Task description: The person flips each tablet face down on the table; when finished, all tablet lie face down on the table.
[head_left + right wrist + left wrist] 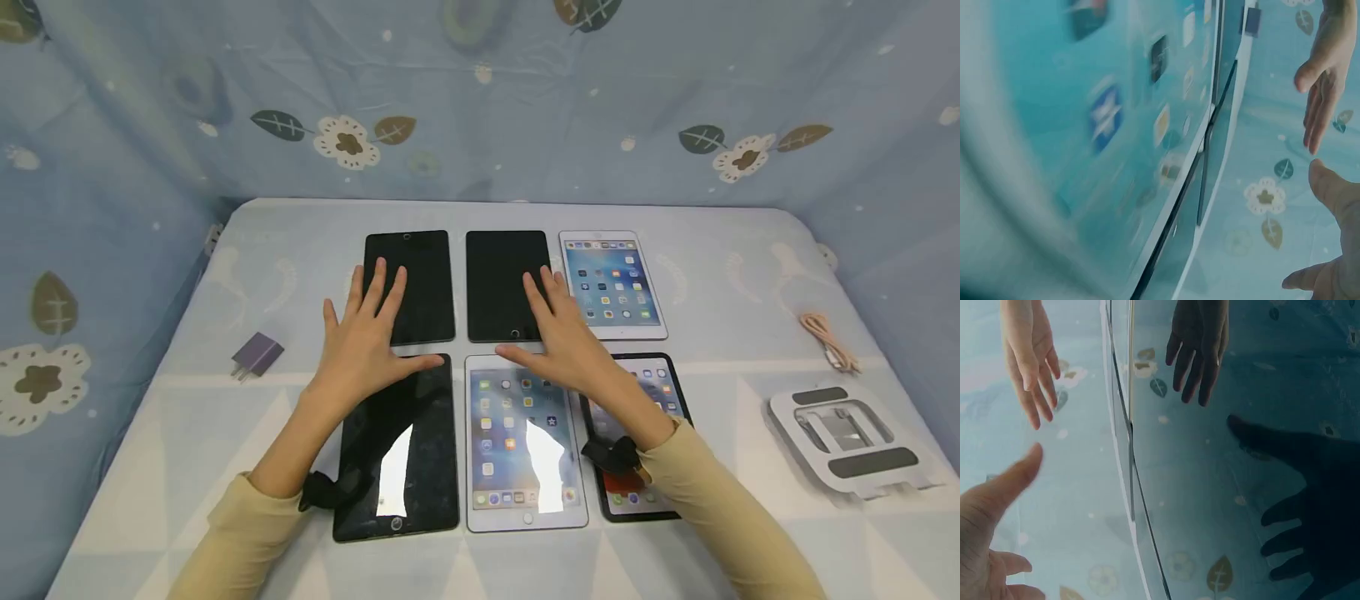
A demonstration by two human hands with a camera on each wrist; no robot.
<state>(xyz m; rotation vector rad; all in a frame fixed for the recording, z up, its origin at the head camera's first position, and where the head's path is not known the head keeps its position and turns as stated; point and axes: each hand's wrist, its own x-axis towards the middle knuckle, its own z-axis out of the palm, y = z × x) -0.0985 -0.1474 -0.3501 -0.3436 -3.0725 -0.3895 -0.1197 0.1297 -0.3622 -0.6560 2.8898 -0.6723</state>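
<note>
My left hand [360, 342] has its fingers spread over the upper left dark tablet [427, 292] and the lower left dark tablet [427, 475]; it holds nothing. My right hand [566, 346], also spread, overlaps another dark tablet [498, 283] at the back middle, with its thumb over a lit white-framed tablet [495, 442]. Beside that hand lie a smaller lit white tablet [611, 279] and, under the wrist, a lit black-framed tablet [667, 392]. In the left wrist view, dark glass [1210, 487] mirrors both hands.
A purple plug adapter [258, 354] lies on the left of the table [195, 467]. On the right are a coiled cable [828, 342] and a white and grey folding stand [847, 437]. Patterned blue cloth [517, 108] hangs behind and at the sides.
</note>
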